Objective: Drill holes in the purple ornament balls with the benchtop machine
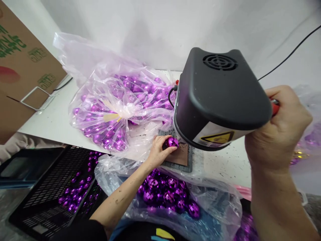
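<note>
Between the thumb and fingers of my left hand point(160, 150) is a shiny purple faceted ball point(172, 143). The ball is at a small grey-framed plate point(190, 160) with a brown middle, lying on the white table. On the right, my right hand point(278, 130) is wrapped round the red handle point(275, 107) of a black press machine point(220, 90). This machine has a round vent on top and a yellow warning label, and its body hides the working part beneath. An open clear bag of purple balls point(168, 192) lies right below my left hand.
Knotted clear bags point(105, 113) of purple balls lie on the white table point(62, 130). At left are a cardboard box point(27, 67) and a wire stand point(37, 98). Below sits a black crate point(45, 190) holding small purple balls. A black cable point(288, 57) runs along the wall.
</note>
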`<control>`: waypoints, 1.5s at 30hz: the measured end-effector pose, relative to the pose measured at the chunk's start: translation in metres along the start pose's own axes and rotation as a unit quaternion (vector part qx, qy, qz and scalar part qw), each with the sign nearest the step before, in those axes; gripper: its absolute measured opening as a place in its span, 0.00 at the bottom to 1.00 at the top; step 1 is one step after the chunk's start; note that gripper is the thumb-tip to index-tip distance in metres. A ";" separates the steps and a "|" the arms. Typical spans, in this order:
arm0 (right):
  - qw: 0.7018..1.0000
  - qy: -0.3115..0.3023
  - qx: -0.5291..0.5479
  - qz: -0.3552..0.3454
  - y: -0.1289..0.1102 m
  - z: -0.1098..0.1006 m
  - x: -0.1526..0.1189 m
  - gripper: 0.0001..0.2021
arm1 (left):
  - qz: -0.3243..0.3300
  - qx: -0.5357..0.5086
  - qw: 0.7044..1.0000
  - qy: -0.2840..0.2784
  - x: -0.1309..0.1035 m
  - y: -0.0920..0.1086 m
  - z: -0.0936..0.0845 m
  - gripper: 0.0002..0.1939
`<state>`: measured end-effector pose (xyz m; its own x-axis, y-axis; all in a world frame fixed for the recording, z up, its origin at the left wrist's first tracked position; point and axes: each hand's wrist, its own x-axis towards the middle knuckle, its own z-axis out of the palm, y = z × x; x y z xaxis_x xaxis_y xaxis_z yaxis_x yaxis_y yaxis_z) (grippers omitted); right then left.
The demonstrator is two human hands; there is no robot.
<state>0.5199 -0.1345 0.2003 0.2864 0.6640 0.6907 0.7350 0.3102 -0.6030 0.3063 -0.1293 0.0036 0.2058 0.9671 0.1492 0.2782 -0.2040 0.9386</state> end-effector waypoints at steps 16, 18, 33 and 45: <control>0.999 -0.017 0.031 -0.021 -0.004 0.002 0.002 0.22 | 0.119 0.117 0.986 -0.023 -0.008 0.004 0.011 0.24; 0.999 -0.005 0.028 -0.024 -0.003 0.002 0.002 0.23 | 0.127 0.132 0.983 -0.014 -0.011 0.003 0.016 0.25; 0.984 0.092 -0.067 -0.139 0.009 -0.009 -0.059 0.14 | 0.114 0.188 0.970 -0.107 -0.013 0.004 0.014 0.25; 0.983 0.057 -0.012 -0.174 0.015 -0.005 -0.092 0.06 | 0.121 0.164 0.973 -0.106 -0.013 0.004 0.014 0.26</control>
<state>0.5078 -0.1945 0.1300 0.0809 0.4396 0.8945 0.8149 0.4876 -0.3133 0.3179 -0.1447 0.0012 0.4826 0.8384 0.2534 0.4746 -0.4935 0.7288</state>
